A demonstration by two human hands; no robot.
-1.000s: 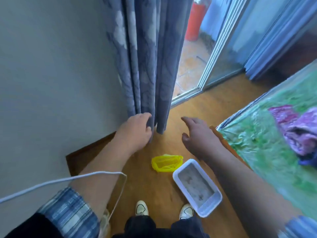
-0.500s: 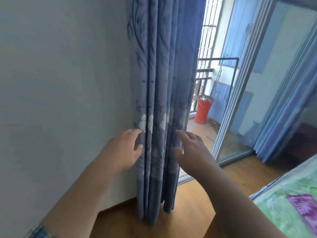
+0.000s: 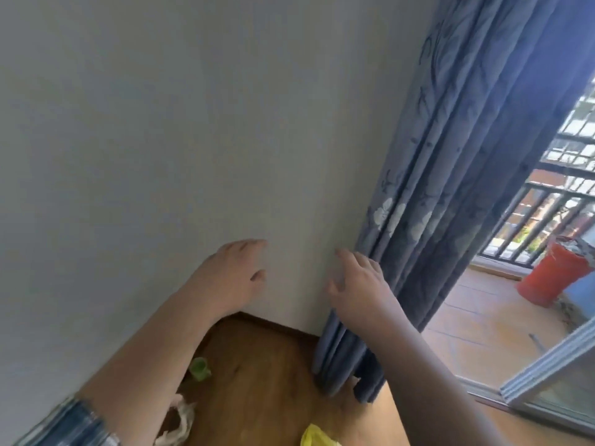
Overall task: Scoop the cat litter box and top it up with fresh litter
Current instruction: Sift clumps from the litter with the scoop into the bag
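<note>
The litter box is out of view, so I cannot tell where it sits. A yellow bag shows at the bottom edge on the wooden floor. Above it, the right hand reaches forward with fingers spread and holding nothing, at the near edge of the blue curtain; I cannot tell whether they touch. The left hand hovers before the grey wall, its fingers loosely extended and empty. A small green object lies by the wall. An orange bucket stands on the balcony.
</note>
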